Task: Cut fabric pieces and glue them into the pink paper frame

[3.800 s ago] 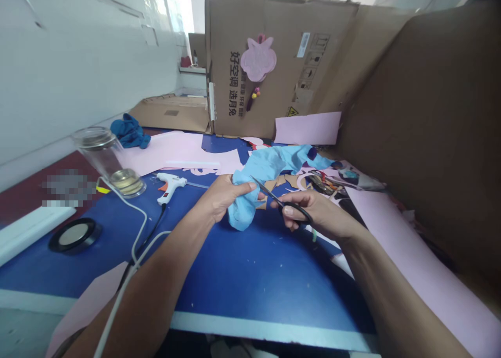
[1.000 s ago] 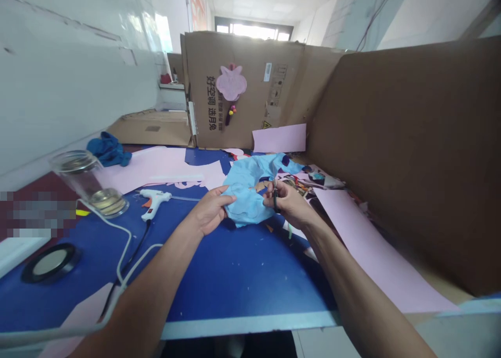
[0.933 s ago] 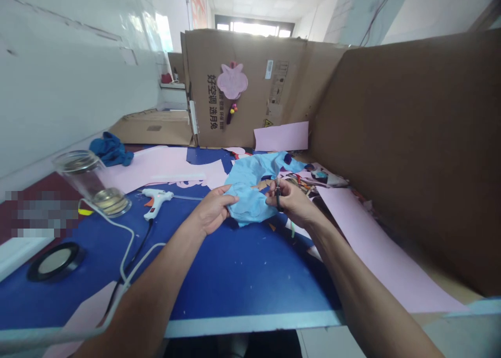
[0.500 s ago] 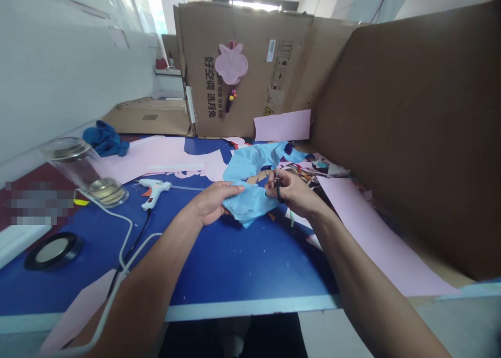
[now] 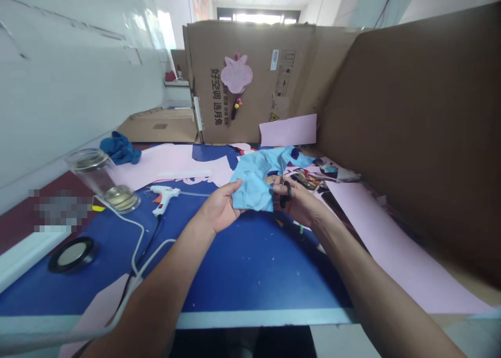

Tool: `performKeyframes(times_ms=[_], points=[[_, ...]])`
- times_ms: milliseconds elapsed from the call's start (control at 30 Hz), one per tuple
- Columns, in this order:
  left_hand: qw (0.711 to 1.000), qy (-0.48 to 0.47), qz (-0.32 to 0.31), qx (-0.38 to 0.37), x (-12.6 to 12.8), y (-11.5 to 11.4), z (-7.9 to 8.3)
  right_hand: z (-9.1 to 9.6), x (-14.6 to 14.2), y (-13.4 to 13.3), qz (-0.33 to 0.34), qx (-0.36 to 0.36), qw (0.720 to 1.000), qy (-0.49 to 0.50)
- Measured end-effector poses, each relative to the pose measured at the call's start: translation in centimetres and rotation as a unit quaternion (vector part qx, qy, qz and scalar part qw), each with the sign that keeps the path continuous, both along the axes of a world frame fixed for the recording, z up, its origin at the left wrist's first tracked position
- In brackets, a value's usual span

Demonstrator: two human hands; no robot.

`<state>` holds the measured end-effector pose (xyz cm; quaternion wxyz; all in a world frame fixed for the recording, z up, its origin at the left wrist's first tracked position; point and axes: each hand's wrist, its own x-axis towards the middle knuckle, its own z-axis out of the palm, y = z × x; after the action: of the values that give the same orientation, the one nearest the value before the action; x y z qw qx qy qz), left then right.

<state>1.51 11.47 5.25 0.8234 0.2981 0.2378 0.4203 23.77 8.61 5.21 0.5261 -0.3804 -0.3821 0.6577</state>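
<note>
Together, the left hand (image 5: 219,209) grasped light-blue cloth (image 5: 252,183) in its fingers (image 5: 230,190), while the right hand (image 5: 299,204) clenched black-handled scissors (image 5: 285,193) over the blue bench (image 5: 250,266).

Left of my left hand (image 5: 219,207), the glue gun (image 5: 162,199) and jar (image 5: 102,174) sit on the table (image 5: 250,274); a cardboard panel (image 5: 250,81) stands behind my right hand (image 5: 299,204).

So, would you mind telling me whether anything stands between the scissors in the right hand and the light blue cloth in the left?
Nothing visible does: the right hand holds the black-handled scissors at the edge of the light blue cloth gripped by the left hand.
</note>
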Motion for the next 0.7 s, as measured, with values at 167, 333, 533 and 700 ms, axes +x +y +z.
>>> performKeyframes(times_ms=[167,333,533,700], points=[[0.998,-0.045,0.004,-0.031,0.4,-0.1,0.0,-0.4,-1.2,-0.2,-0.038,0.022,0.999,-0.001],[0.998,-0.042,-0.009,-0.038,0.7,-0.5,0.1,-0.2,-0.6,0.2,-0.088,0.057,0.994,-0.033],[0.999,0.014,-0.036,-0.023,0.7,-0.7,-0.3,0.7,0.8,0.1,-0.056,0.069,0.993,-0.075],[0.993,0.085,-0.074,0.018,0.8,-0.8,-1.1,0.4,1.8,0.1,0.018,0.077,0.988,-0.133]])
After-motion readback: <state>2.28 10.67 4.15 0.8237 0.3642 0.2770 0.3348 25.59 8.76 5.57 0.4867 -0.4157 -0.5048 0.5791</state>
